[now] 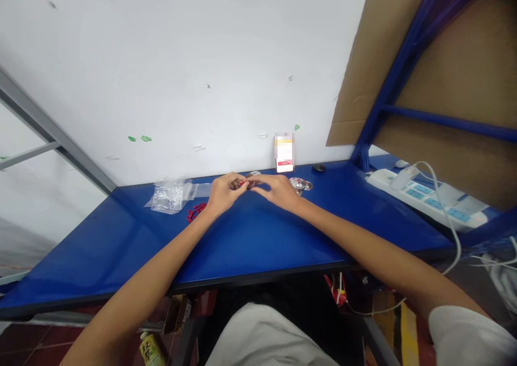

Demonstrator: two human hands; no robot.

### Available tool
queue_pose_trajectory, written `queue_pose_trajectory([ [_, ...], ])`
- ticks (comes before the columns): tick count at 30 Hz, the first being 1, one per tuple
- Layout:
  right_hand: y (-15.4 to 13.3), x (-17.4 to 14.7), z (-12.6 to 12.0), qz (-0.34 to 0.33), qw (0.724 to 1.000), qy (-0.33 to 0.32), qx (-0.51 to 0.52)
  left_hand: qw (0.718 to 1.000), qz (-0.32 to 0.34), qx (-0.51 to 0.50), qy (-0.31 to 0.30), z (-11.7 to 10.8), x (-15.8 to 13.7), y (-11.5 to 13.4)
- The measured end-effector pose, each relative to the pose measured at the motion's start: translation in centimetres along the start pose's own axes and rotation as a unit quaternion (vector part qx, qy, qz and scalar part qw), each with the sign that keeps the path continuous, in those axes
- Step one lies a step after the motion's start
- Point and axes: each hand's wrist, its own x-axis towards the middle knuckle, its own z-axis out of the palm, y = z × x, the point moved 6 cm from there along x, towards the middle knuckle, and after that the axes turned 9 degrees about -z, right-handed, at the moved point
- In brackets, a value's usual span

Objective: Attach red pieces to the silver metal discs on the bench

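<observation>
Over the far side of the blue table (258,242), my two hands meet at the fingertips. My left hand (224,192) is closed in a pinch on a bit of red cord (242,183). With thumb and fingers, my right hand (279,190) grips a small metal cymbal (250,183), mostly covered by the fingers. Just right of that hand lie several shiny domed cymbals (299,183), with red cord on them. A tangle of red cords (195,212) rests beside my left wrist, partly hidden by it.
Clear plastic bags (168,195) lie at the back left. A phone (285,153) leans upright against the white wall (242,59). Right of it sits a black round lid (319,167). A white power strip (428,199) with a plugged-in cable occupies the right end, near a blue metal frame (388,80).
</observation>
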Motion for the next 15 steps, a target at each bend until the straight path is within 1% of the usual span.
queue_pose_trajectory([
  [4,0.02,-0.07,0.18,0.021,1.000,0.015,-0.003,1.000,-0.004,-0.002,-0.003,0.15,-0.15,0.14],
  [10,-0.14,-0.18,0.15,0.032,0.999,0.014,-0.032,0.999,-0.022,-0.026,-0.007,0.42,-0.33,0.11],
  [15,0.19,-0.38,0.30,0.055,0.996,0.018,-0.062,1.000,-0.010,-0.025,0.009,0.42,-0.51,0.48],
])
